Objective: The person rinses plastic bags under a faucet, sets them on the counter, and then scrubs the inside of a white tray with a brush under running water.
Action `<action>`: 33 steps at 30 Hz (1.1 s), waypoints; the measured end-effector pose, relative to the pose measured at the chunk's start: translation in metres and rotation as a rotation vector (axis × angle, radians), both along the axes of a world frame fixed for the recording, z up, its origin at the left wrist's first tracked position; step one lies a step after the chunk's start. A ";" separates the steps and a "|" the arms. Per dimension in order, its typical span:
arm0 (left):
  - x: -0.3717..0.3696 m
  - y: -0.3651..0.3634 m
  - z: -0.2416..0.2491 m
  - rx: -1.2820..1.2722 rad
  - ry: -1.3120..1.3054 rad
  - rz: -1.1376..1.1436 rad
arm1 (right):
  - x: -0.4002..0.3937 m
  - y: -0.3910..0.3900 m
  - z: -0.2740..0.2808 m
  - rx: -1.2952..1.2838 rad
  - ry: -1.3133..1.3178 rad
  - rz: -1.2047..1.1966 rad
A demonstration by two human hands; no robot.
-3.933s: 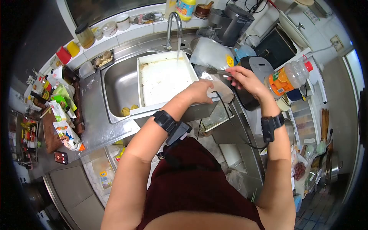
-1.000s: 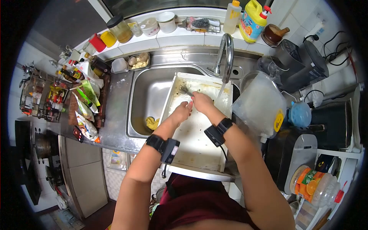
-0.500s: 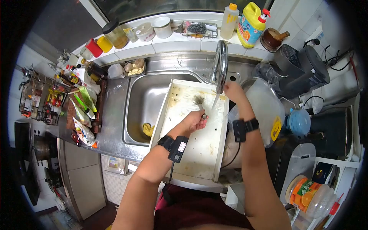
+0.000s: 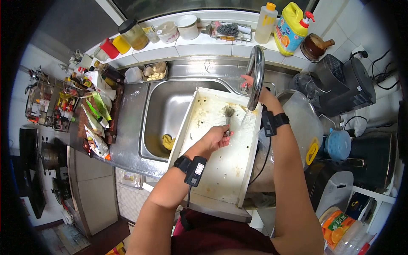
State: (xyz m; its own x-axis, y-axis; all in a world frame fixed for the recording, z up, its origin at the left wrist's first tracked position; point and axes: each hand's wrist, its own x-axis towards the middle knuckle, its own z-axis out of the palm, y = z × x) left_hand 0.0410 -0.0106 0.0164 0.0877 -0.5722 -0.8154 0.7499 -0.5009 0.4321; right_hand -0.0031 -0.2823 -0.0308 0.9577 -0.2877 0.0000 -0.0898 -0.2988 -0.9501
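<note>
Two hands are at work over the sink. The left hand (image 4: 216, 138) is closed around the handle of a small brush (image 4: 228, 114), whose dark bristles rest on the dirty floor of a white tray (image 4: 221, 161). The tray lies tilted across the right part of the steel sink (image 4: 163, 114), its near end past the front edge of the desk (image 4: 127, 127). The right hand (image 4: 250, 85) reaches behind the curved tap (image 4: 256, 76), which hides most of it; whether its fingers are spread or gripping something, I cannot tell. A thin stream of water falls from the tap onto the tray just right of the brush. Both wrists carry dark bands with small devices.

A yellow scrap (image 4: 168, 141) lies in the bare basin left of the tray. To the right of the right forearm stands a clear plastic container (image 4: 306, 127) with a yellow mark. On the tiled ledge behind the sink sit a yellow detergent bottle (image 4: 293, 23), a pale squeeze bottle (image 4: 265, 18), a wire rack with a scourer (image 4: 229, 29), a white bowl (image 4: 187, 23) and a glass jar (image 4: 131, 33). Packets of food (image 4: 95, 114) lie on the desk at the left.
</note>
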 end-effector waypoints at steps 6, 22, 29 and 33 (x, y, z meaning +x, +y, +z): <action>-0.002 -0.001 0.002 -0.006 -0.015 -0.044 | -0.043 0.043 0.063 -0.539 0.224 -0.187; -0.004 0.068 0.034 -0.008 -0.481 -0.398 | -0.041 0.199 0.049 0.589 0.627 -0.021; 0.020 0.102 0.065 -0.082 -1.195 -0.969 | -0.019 0.240 0.051 0.213 0.637 -0.153; 0.016 0.128 0.106 0.019 -1.414 -0.797 | -0.012 0.241 0.042 -0.703 0.631 0.050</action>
